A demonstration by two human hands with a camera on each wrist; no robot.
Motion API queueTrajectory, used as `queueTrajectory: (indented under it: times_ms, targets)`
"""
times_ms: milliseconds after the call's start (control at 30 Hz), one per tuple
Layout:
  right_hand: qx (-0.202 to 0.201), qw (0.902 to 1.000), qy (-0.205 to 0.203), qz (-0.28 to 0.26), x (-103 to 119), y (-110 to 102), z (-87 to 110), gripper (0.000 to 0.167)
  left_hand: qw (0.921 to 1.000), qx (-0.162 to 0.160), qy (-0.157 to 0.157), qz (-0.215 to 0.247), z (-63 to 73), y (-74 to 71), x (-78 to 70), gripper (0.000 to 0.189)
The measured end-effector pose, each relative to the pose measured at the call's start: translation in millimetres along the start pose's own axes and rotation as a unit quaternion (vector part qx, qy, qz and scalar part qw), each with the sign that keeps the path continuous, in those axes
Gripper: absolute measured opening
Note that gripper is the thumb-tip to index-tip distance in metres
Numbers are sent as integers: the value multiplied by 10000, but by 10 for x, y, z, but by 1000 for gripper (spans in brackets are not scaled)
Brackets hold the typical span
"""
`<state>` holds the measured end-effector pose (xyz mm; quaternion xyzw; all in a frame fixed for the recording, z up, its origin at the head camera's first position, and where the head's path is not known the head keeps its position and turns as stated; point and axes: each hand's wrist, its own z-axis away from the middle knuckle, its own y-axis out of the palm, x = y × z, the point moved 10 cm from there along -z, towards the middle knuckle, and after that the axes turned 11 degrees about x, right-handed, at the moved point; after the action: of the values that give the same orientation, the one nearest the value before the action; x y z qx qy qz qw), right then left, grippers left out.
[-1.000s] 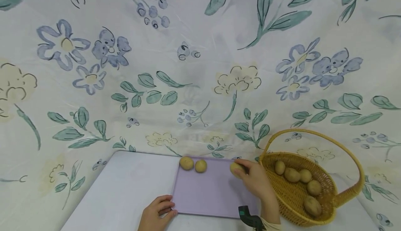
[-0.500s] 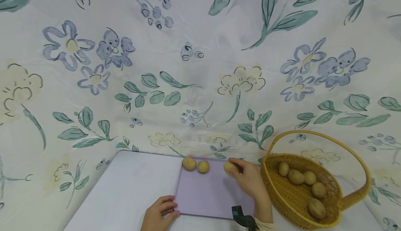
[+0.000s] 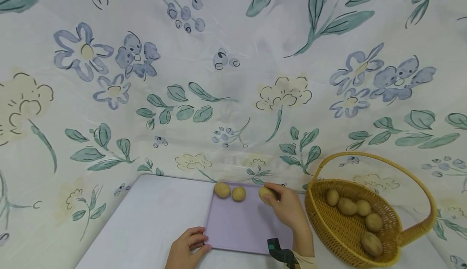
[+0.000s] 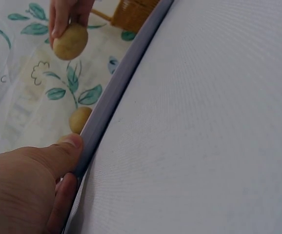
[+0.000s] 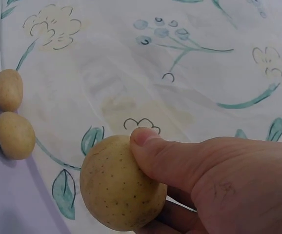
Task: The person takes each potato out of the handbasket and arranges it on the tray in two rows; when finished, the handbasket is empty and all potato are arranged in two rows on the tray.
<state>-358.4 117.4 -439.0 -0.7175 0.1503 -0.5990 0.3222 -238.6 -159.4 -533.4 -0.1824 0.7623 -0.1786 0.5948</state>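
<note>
My right hand (image 3: 290,208) grips a potato (image 5: 121,185) between thumb and fingers, above the far right part of a lilac tray (image 3: 240,228). On the tray's far left corner two more potatoes sit side by side: a larger potato (image 3: 222,190) and a smaller potato (image 3: 238,193). My left hand (image 3: 187,246) holds the tray's near left edge. In the left wrist view its thumb lies on the tray rim (image 4: 116,87), with a finger against the outer side; the other fingers are partly hidden.
Right of the tray stands a wicker basket (image 3: 328,228) with a tall arched handle, holding several potatoes (image 3: 371,244). The white table (image 3: 157,212) extends left of the tray. A floral cloth (image 3: 233,123) hangs behind. A dark strap (image 3: 281,252) circles the right wrist.
The right hand has moved left with the potato, away from the basket and toward the two potatoes on the tray. The left hand keeps its hold; the head view has shifted slightly.
</note>
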Motion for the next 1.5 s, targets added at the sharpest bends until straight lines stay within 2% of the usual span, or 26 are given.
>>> queueTrajectory:
  times_ms: [467,767,1167,1500]
  targets:
    - [-238,9994,-213,-141,-57,144,-123,34,9999,56,-78,-72,6,24,21,19]
    - [-269,9984,-494,-25,-109,297,-193,33,9997,-85,-18,-240,22,-7,-9,18]
    - [-575,9981,-207,-10,-257,413,-284,36,9986,-231,176,-443,31,-27,-34,21]
    - [-499,9987,16,-105,-337,512,-342,37,9988,-264,362,-205,11,-20,-30,20]
